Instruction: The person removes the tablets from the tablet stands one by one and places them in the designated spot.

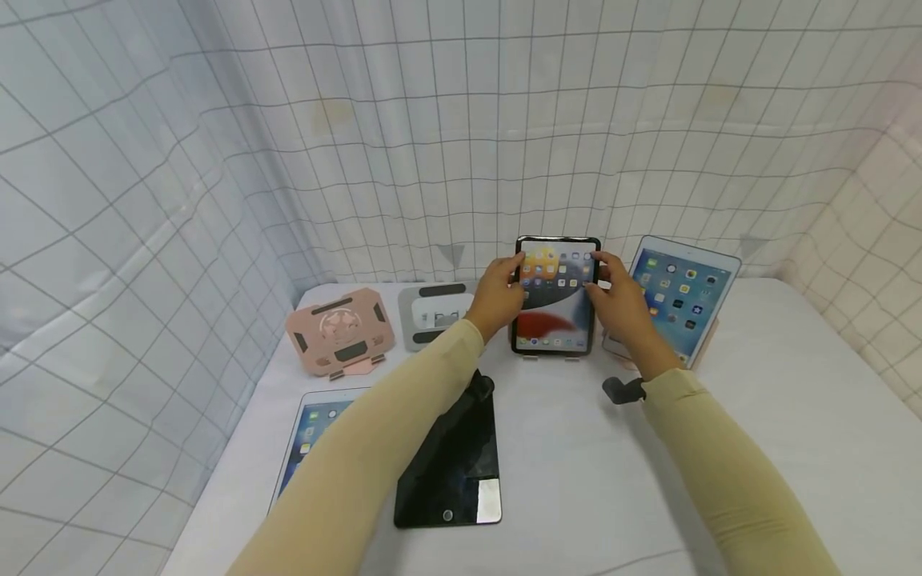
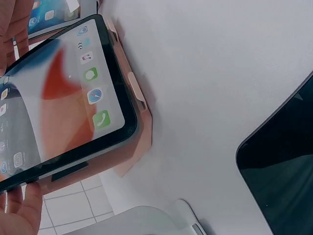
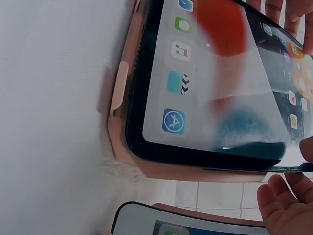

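A black-framed tablet, lit with app icons, leans upright on a pink stand at the back of the table. My left hand grips its left edge, with fingertips at the side in the left wrist view. On the opposite edge my right hand pinches it, the thumb over the screen and the fingers behind. In the right wrist view, the tablet's lower edge sits against the stand's lip. Part of the stand is hidden behind the tablet.
A white tablet stands tilted on another stand to the right. To the left are a pink stand and a grey stand. A dark tablet and a white one lie flat in front, partly covered by my left arm.
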